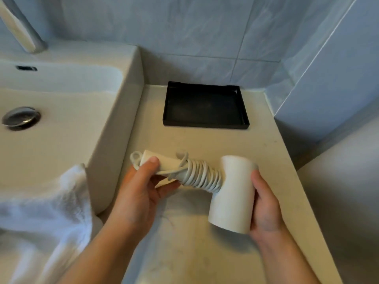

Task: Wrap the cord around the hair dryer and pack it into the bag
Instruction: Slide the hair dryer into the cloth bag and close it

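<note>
I hold a white hair dryer (232,193) above the beige counter, its barrel to the right and its handle pointing left. The pale grey cord (202,177) is coiled in several tight turns around the handle, with a loose loop sticking up near the coil's left end. My left hand (141,187) grips the handle's end, thumb on top, beside a small hanging loop. My right hand (264,203) cups the barrel from the right side. No bag is in view.
A black square tray (205,121) lies on the counter (205,144) behind the dryer. A white raised sink (114,111) with a metal drain stands at left, a white towel (47,212) draped over its front. Tiled walls close the back and right.
</note>
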